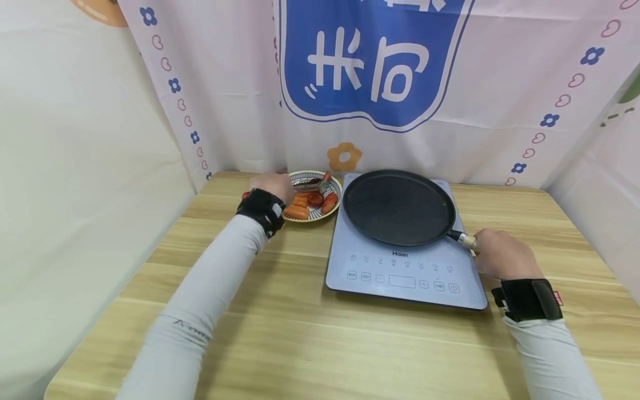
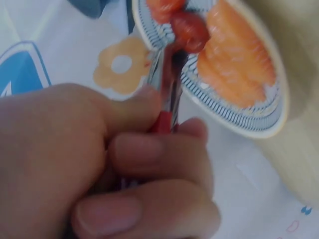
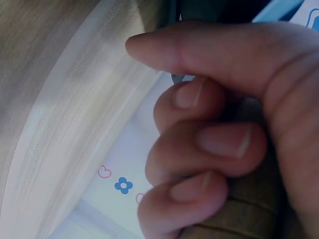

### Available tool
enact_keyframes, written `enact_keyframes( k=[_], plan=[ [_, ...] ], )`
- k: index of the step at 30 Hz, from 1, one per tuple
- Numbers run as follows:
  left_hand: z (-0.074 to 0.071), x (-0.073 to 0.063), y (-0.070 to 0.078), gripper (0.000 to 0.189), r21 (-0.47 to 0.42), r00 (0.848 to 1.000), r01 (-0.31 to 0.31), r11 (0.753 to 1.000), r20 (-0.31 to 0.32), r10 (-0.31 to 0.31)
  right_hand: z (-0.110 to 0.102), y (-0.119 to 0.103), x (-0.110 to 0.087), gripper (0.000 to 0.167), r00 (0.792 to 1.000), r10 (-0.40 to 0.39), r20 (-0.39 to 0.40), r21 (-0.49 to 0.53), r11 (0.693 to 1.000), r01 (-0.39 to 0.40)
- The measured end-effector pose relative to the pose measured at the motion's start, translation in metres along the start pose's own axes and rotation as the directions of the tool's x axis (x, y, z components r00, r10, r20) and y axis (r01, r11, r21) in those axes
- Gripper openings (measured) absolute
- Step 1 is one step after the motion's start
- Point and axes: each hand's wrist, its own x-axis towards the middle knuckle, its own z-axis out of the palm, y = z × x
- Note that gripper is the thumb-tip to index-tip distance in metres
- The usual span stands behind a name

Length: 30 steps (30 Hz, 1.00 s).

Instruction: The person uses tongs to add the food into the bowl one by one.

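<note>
Metal tongs [image 2: 169, 82] are clamped in my left hand [image 1: 274, 186], left of the cooker [image 1: 345, 268], tips at a red sausage [image 2: 193, 33] on the plate [image 1: 311, 219]; it should be soft and slippery, best pinched mid-body. On the cooker, the pan [image 1: 400, 208] looks stiff and heavyish; my right hand [image 1: 507, 255] grips its handle [image 1: 468, 240] with curled fingers.
</note>
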Motion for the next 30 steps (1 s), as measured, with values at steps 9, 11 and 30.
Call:
enact_keyframes(
  k=[9,11,30],
  plan=[
    [0.038,-0.014,-0.009,0.046,-0.039,0.981,-0.052,0.998,-0.188,0.044,-0.002,0.000,0.000,0.007,1.000,0.008,0.001,-0.012,1.000,-0.008],
    [0.047,-0.012,-0.011,0.048,-0.058,0.977,-0.046,0.997,-0.210,0.033,-0.001,0.001,-0.001,0.007,1.000,0.011,0.001,-0.013,1.000,-0.011],
    [0.106,-0.005,-0.026,0.050,-0.310,0.966,-0.031,0.950,-0.252,-0.050,0.003,0.002,0.002,0.007,1.000,0.008,-0.024,0.001,1.000,-0.008]
  ],
)
